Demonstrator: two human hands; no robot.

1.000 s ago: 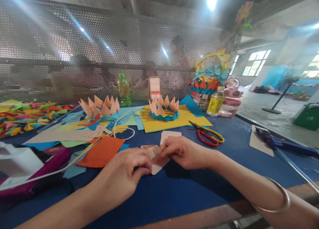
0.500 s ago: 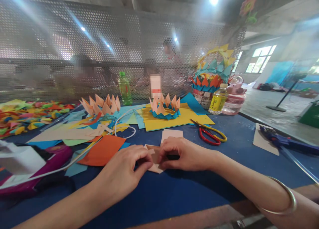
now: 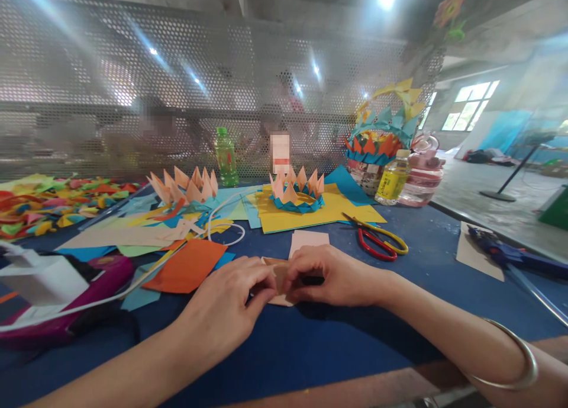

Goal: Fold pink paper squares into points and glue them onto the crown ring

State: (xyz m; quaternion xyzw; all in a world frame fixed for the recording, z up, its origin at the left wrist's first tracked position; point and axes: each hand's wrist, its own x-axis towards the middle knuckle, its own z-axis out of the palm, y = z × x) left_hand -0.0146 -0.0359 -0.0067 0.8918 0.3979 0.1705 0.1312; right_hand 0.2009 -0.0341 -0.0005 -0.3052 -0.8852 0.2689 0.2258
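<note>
Between my hands a piece of pale peach paper (image 3: 281, 273), partly folded, lies on the blue table. My left hand (image 3: 239, 289) pinches its left side with thumb and fingers. On the right side, the curled fingers and thumb of my right hand (image 3: 331, 276) grip the paper, hiding part of it. A flat pale pink paper square (image 3: 310, 238) lies just behind my right hand. Orange paper (image 3: 189, 269) is close to my left hand. Farther back stands a ring of folded paper points (image 3: 296, 202), peach above and blue below, on yellow sheets (image 3: 355, 212).
Red-and-yellow-handled scissors (image 3: 379, 242) lie right of centre. A blue glue gun (image 3: 506, 248) is at the far right. A purple power strip (image 3: 100, 292) with a white cable occupies the left. Bottles, including a green one (image 3: 226, 159), stand before a perforated screen (image 3: 177, 70).
The view has shifted slightly, so things appear a little farther right. Both hands stay on the peach paper, its lower part now slightly less visible.
</note>
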